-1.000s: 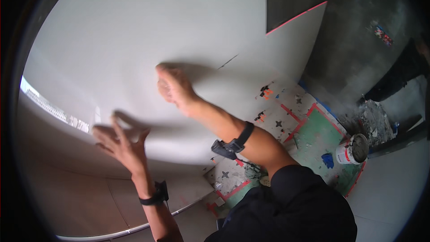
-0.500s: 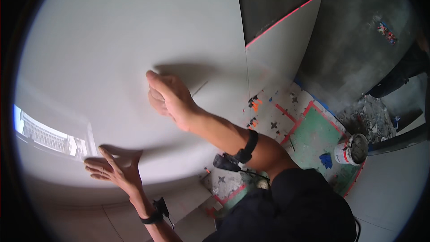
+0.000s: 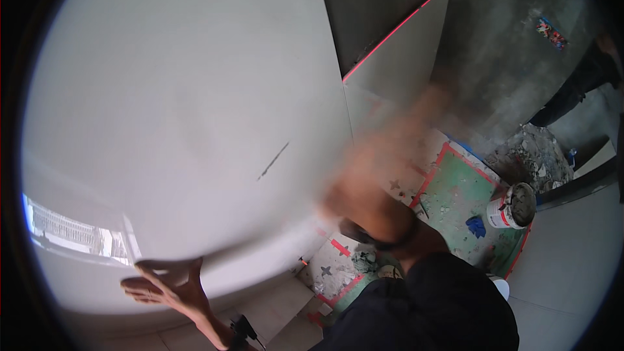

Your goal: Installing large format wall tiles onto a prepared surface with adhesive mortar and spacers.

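A large, glossy light-grey wall tile (image 3: 182, 84) fills the left and middle of the view. My left hand (image 3: 174, 288) rests against its lower part, fingers stretched and thumb spread wide, holding nothing. My right hand (image 3: 390, 146) is smeared by motion to the right of the tile's edge, so its fingers and anything in them cannot be made out. A thin dark streak (image 3: 273, 161) lies on the tile's face between the two hands. Beyond the right hand stands a smaller grey tile (image 3: 408, 49) with a pink-red upper edge.
At right, a white bucket (image 3: 502, 213) of grey mortar stands near a crumpled blue item (image 3: 476, 226) on green floor covering (image 3: 455, 192) edged with red tape. Rubble (image 3: 530, 156) lies behind it. A dark-clothed person (image 3: 575, 94) is at the far right edge.
My right hand has left the large tile's face and swung right, now blurred. My left hand stays spread on the tile, lower in the picture as the view has shifted slightly.
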Tool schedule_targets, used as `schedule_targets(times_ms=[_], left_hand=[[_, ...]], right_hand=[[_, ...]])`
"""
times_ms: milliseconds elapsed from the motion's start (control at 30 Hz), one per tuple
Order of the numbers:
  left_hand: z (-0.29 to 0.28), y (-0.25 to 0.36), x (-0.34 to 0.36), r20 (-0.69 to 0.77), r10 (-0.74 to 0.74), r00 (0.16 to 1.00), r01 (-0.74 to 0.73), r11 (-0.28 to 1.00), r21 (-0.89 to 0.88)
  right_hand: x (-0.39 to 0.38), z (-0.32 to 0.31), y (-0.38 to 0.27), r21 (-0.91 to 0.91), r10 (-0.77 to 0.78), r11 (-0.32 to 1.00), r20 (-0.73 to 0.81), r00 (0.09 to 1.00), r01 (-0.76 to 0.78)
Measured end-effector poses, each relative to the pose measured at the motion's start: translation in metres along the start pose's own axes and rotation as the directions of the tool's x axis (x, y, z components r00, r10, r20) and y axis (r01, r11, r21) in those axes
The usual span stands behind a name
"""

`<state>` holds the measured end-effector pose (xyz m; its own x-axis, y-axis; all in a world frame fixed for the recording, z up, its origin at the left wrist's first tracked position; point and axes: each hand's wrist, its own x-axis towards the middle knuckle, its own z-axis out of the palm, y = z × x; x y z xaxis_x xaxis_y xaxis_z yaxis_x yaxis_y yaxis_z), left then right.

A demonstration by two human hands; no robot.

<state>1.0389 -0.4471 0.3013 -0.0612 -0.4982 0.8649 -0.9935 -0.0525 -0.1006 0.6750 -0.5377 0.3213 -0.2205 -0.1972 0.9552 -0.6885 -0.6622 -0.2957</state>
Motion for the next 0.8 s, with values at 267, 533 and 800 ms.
schedule_targets(times_ms=[267,533,800], left_hand=[[0.011,-0.011,-0.001,-0.042,0.072,0.997,-0.071,0.997,0.021],[0.005,-0.014,0.004,-0.092,0.12,0.989,-0.117,0.992,0.041],[0.01,-0.02,-0.004,-0.048,0.077,0.996,-0.077,0.997,0.009]], right_hand=[[0.012,0.044,0.012,-0.217,-0.03,0.974,0.146,0.989,0.062],[0.034,0.031,0.007,-0.254,-0.12,0.961,-0.037,0.992,0.107],[0.029,0.026,-0.007,-0.225,-0.065,0.97,0.113,0.991,0.089]])
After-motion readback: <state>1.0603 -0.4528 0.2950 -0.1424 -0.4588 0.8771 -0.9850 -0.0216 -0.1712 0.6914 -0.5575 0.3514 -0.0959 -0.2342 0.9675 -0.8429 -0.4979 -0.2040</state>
